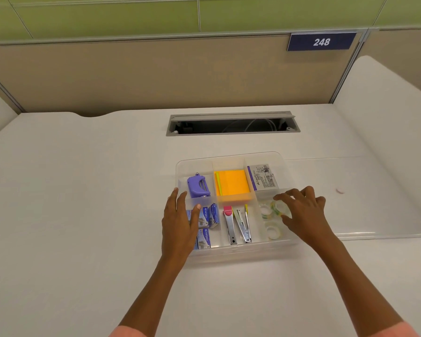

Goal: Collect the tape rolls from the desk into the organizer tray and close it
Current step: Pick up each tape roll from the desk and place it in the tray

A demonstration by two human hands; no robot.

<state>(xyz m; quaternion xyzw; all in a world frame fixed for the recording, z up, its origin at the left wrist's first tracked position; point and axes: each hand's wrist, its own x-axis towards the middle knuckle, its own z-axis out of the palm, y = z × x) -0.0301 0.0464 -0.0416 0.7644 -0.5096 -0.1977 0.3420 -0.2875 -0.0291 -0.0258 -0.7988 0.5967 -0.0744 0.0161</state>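
Status: the organizer tray [231, 158] sits mid-desk [83, 190], uncovered, and what looks like its clear lid [374, 215] lies flat just to its right. My left hand [180, 222] rests spread and loose on the tray's left wall, thumb over the rim, gripping nothing firmly; I read it as steadying. My right hand [301, 212] is over the front-right compartment with fingers curled down onto the tape rolls [272, 210]; contact looks likely, but I can't tell whether it's a real pinch or a release. I count at least three rolls in that compartment: two at the back under the fingertips, one [272, 230] nearer me. All are clear tape on pale cores. The near one lies flat with its hole facing up; the rear pair look slightly tilted against each other. I see no rolls left on the desk, though a small pale spot [339, 190] at far right is too small to identify. Handling guess: light, rigid rings with slick sides, not fragile. Pinch across the outer rim or hook a finger through the core. A roll has no real long axis; laid flat it won't roll off. The lid is the awkward part: broad, thin, probably flexy, long axis left-right. I'd take it by its opposite edges with both hands.
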